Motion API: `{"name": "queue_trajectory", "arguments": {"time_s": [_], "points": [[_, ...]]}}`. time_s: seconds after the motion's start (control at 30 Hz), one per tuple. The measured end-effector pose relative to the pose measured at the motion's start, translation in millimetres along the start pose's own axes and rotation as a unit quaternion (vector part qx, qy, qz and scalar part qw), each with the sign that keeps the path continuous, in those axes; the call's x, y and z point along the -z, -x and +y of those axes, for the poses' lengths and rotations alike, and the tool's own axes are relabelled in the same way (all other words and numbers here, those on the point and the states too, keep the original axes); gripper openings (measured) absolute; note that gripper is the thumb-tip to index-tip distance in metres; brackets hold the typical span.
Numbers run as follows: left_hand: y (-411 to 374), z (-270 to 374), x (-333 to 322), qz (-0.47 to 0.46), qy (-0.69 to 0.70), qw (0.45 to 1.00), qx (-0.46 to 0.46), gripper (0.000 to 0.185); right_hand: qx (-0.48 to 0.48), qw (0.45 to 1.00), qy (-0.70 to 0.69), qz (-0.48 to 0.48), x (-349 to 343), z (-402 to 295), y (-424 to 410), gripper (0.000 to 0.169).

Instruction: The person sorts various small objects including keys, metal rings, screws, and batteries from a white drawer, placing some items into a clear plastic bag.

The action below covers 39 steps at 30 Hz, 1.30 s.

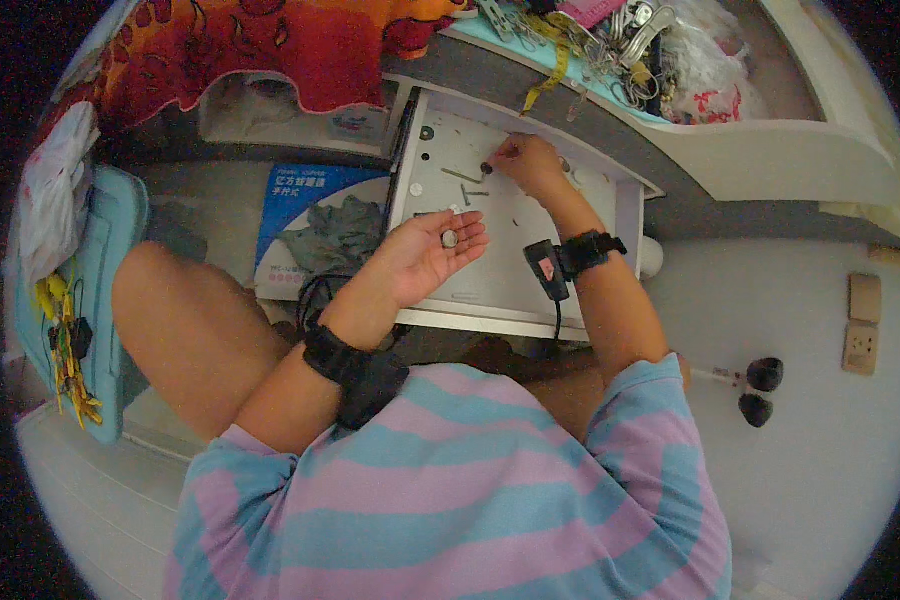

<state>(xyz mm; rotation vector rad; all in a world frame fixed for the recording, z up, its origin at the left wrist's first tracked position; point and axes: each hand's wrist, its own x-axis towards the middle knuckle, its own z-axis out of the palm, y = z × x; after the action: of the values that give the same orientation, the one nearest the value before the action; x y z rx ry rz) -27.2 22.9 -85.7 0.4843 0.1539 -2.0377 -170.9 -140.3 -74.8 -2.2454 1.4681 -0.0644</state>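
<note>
My left hand (436,251) is palm up over the front part of a pulled-out white drawer (495,266). A small round metal disc (449,238), perhaps a coin or button cell, rests on its fingers. Deeper in the drawer, my right hand (529,165) has its fingertips bunched beside a small dark round piece (487,169). Whether they grip anything is hidden. Near it lie an L-shaped hex key (463,175) and a T-shaped metal piece (471,194). A dark washer-like ring (427,133) and a pale disc (416,190) sit along the drawer's left side.
A blue-and-white printed box (281,225) with grey cloth on it stands left of the drawer. Clothespins, metal clips (645,37) and a yellow tape measure (559,67) crowd the shelf above. A blue plastic lid (120,225) is at far left. Wall sockets (861,349) are at right.
</note>
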Motion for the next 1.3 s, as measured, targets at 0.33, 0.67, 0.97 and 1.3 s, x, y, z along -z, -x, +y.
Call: {"name": "queue_trajectory", "arguments": {"time_s": [0.33, 0.67, 0.97, 1.3], "points": [[-0.5, 1.1, 6.3, -0.003, 0.017, 1.0, 0.001, 0.033, 0.053, 0.991, -0.117, 0.039, -19.2, -3.6, -19.5, 0.014], [6.2, -2.9, 0.8, 0.051, -0.036, 0.998, 0.005, 0.023, 0.212, 0.968, -0.036, -0.126, -44.5, -64.3, -13.2, 0.025], [0.9, -2.2, 7.2, 0.06, -0.026, 0.998, -0.009, 0.022, 0.233, 0.965, -0.065, -0.097, -53.3, -55.0, 4.6, 0.019], [10.3, 2.2, -7.4, 0.039, 0.052, 0.998, -0.021, 0.024, 0.045, 0.907, -0.414, -0.06, 9.7, -49.6, 73.8, 0.014]]}}
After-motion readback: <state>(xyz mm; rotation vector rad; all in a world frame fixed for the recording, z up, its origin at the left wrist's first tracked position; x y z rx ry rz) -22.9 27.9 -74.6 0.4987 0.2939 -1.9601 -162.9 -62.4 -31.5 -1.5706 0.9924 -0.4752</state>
